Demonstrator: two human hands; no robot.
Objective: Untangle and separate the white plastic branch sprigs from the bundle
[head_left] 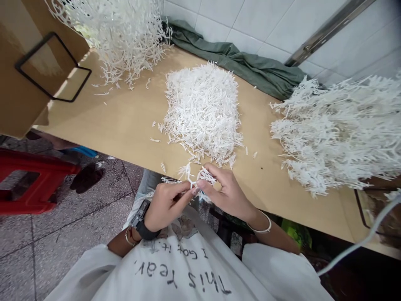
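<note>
Hands meet at the near edge of the table point(125, 121), just below the middle pile point(203, 110) of loose white sticks. Left hand point(166, 205) pinches one end of a small branched plastic cluster point(197, 179) between thumb and fingertips; right hand point(227, 192) is closed on the other side of it, fingers curled over the top. So both hands grip the cluster, held just off the table edge, over the lap.

Handling guess: very light, thin white plastic, springy but likely to snap at the joints; prongs stick out and could snag. Best hold looks like the central stem, close to a branch, not the tips.

Right of the middle pile, well apart: big heap of branched frames point(338, 133). Up-left of the pile: another tangled heap point(122, 33), beside a cardboard box point(21, 71). Behind the pile: green cloth point(250, 62) against the tiled wall. Left of the table, on the floor: red stool point(31, 179).
</note>
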